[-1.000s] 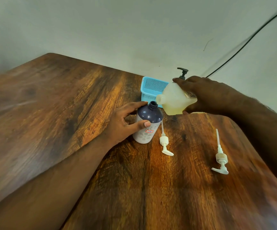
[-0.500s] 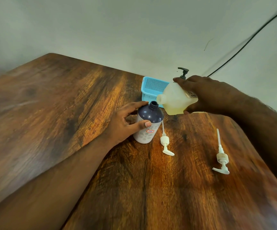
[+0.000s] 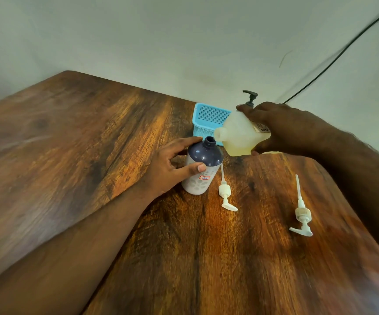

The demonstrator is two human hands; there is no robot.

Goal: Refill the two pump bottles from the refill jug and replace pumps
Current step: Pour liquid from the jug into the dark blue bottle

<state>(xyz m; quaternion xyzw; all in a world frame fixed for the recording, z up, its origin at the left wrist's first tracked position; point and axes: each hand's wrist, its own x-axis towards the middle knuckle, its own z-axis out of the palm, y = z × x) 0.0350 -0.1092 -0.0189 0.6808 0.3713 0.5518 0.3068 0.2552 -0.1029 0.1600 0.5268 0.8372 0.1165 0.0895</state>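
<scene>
A dark-topped pump bottle with a white patterned lower half stands upright on the wooden table, its neck open. My left hand grips its side. My right hand holds the translucent refill jug of yellowish liquid, tilted on its side with its spout just right of and above the bottle's neck. Two white pumps lie on the table: one beside the bottle, another further right. A dark pump head pokes up behind my right hand; what it sits on is hidden.
A light blue perforated basket stands behind the bottle near the wall. A black cable runs diagonally across the wall at the right. The table's far edge meets the wall just behind the basket.
The jug has stayed tilted over the bottle's neck, with barely any shift. My left hand keeps its hold on the bottle.
</scene>
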